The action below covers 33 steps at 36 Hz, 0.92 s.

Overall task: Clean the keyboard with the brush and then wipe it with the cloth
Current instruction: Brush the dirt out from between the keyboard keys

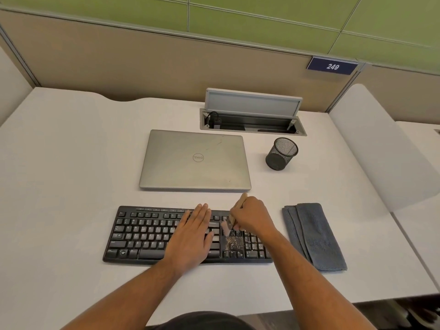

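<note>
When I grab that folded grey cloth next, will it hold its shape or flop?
The cloth will probably flop: it looks soft and napped, folded in loose layers with uneven edges, so the folds will likely open when it is lifted by one corner. It seems light and unlikely to slip in a grip. Lying flat on the desk, it should not roll.

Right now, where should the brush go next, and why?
Probably a short sweep down over the crumbs lying between the main keys and the number pad. The right hand grips the brush with its bristles just above that patch, the left hand lies flat on the keyboard, and the cloth sits folded, unused.
</note>
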Each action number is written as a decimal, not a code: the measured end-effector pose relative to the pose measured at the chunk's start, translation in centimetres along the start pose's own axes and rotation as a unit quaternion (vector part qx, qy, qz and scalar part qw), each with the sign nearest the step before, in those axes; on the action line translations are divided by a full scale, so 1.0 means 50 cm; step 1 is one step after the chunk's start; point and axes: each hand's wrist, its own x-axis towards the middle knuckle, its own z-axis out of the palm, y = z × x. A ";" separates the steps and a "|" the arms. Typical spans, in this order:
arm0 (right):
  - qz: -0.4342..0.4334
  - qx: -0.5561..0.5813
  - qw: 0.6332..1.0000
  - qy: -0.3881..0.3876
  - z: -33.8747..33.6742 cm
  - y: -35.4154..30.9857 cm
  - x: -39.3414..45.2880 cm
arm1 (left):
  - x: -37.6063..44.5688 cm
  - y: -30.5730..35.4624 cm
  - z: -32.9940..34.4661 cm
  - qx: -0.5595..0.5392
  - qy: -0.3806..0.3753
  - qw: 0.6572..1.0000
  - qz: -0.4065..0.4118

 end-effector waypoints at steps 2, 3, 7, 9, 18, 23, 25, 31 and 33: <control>0.000 0.039 0.998 0.046 -0.008 0.001 0.000 | 0.000 0.002 -0.002 -0.005 -0.004 1.000 0.001; 0.001 0.052 0.995 0.083 -0.013 0.000 -0.003 | 0.001 0.002 -0.002 -0.009 -0.005 1.000 0.000; 0.001 0.029 0.993 0.116 -0.015 0.008 -0.009 | 0.000 0.002 -0.005 -0.013 -0.010 1.000 -0.001; 0.013 0.016 0.996 0.088 -0.009 0.013 -0.011 | 0.000 0.000 -0.003 -0.013 -0.009 1.000 -0.002; 0.005 0.025 0.993 0.113 -0.017 0.019 -0.006 | 0.001 0.004 -0.008 -0.014 -0.008 1.000 0.000; -0.016 -0.086 0.995 0.050 -0.024 0.016 0.005 | 0.000 0.003 -0.005 -0.014 -0.006 1.000 -0.001; -0.043 -0.106 0.993 0.016 -0.035 0.003 0.011 | -0.001 0.004 -0.006 -0.010 -0.006 1.000 0.001; -0.149 -0.102 0.980 -0.080 -0.027 -0.023 0.006 | -0.001 0.006 -0.012 -0.010 -0.019 1.000 -0.002; -0.163 -0.125 0.976 -0.074 -0.031 -0.016 0.007 | 0.000 0.006 -0.011 -0.010 -0.018 1.000 -0.002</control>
